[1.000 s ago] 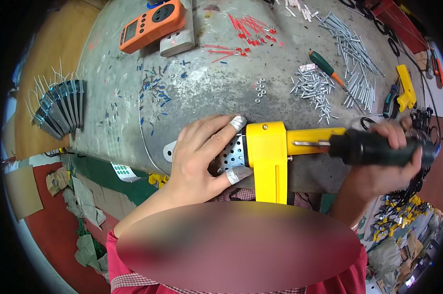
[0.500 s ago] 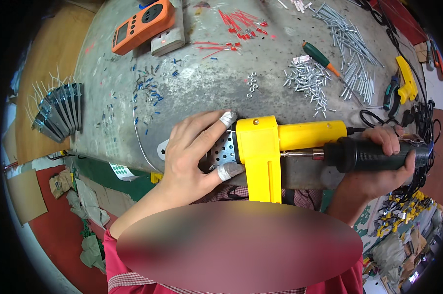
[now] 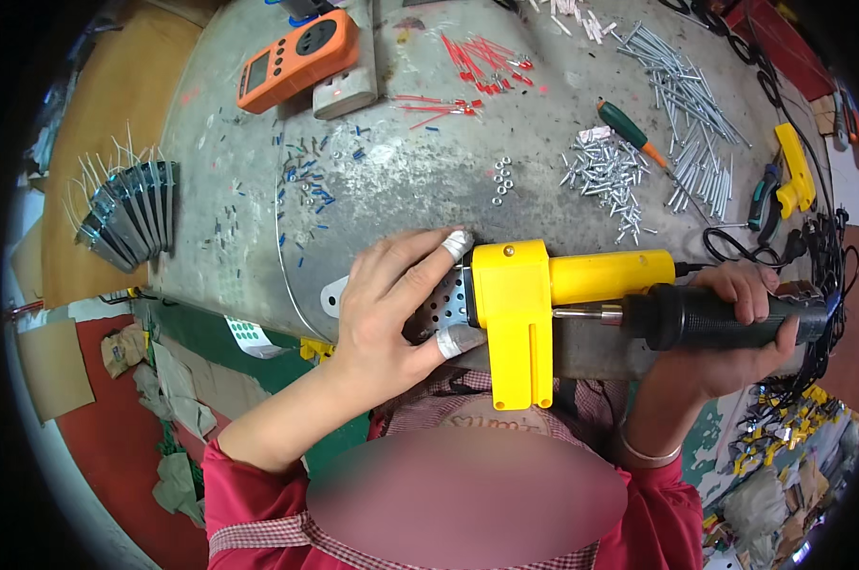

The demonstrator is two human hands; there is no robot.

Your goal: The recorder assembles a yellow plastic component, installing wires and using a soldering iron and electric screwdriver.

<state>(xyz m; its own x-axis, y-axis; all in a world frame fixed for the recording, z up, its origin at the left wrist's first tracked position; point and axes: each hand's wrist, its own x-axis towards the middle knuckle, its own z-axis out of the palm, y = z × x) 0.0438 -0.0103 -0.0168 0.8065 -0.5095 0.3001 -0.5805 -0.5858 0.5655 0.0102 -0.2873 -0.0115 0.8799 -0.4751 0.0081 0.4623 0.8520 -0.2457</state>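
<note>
Yellow tool body (image 3: 512, 285), placed at the near edge of the surface (image 3: 420, 190): boxy housing, slotted leg projecting past that edge toward the person, cylindrical arm (image 3: 612, 275) extending right to a black cord. A screw shows on the upper face. A perforated metal sleeve (image 3: 445, 302) adjoins the left side of the housing.

Left hand (image 3: 377, 299): bent over the sleeve, tape-wrapped thumb and index finger set apart on opposite sides of it. Right hand (image 3: 747, 328): closed around a black driver (image 3: 700, 320); the bit reaches the housing's right face. Seating of the bit cannot be told.

Beyond the housing: loose nuts (image 3: 501, 182), then a screw pile (image 3: 605, 176) and long bolts (image 3: 700, 176) toward the far right corner. An orange meter (image 3: 296, 62) lies toward the far left corner.

Black cables (image 3: 819, 256) crowd the right edge, close to the driver. Grey surface extends between housing and nuts, and leftward to scattered blue parts (image 3: 306, 180).
</note>
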